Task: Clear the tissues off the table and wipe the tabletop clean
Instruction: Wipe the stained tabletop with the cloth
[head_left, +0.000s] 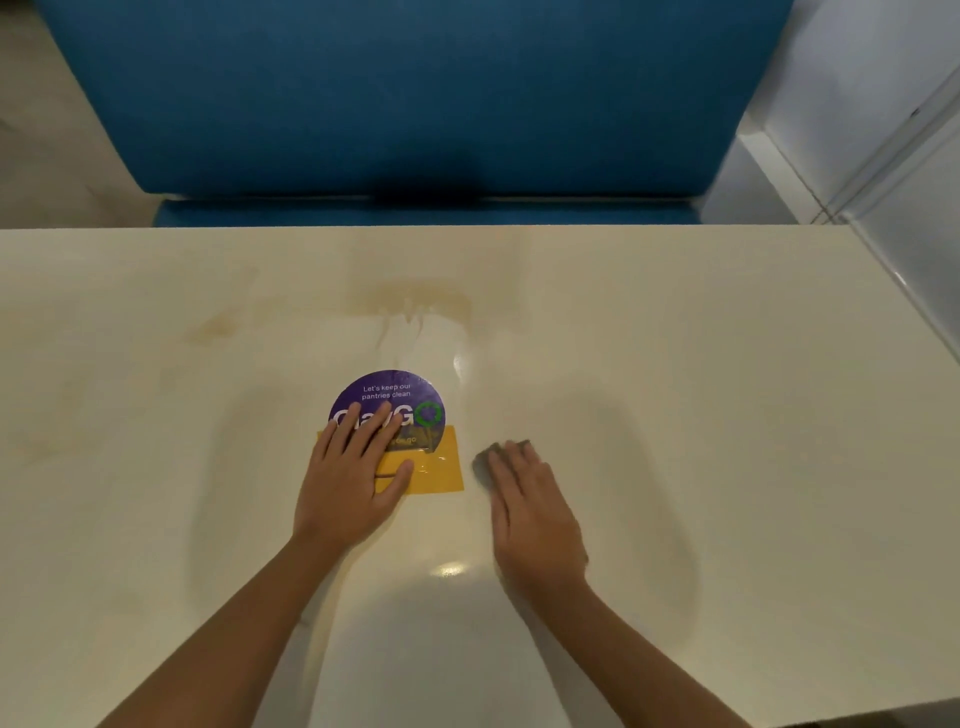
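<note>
**Wiping stage: flat palm on cloth, no tissues in view**

Nearest: left hand flat, fingers spread, across the round purple sticker and the yellow label at its near edge. Grip open, holding nothing, likely just bracing for the reach. Just beside it to the right: right hand flat on top of a grey cloth, with only the cloth's far-left corner showing past the fingertips. Grip open here too, fingers straight, pressing down rather than pinching, probably for even pressure on the counter. Wet sheen between and ahead of the hands, so probably wiped area.

Farther out: brownish stain beyond the sticker and a fainter smear off to the left. Both well apart from the cloth and not yet reached.

No tissues seen anywhere on the counter, so clearing judged done and wiping judged partway.

Beyond the far edge: blue bench seat.
</note>
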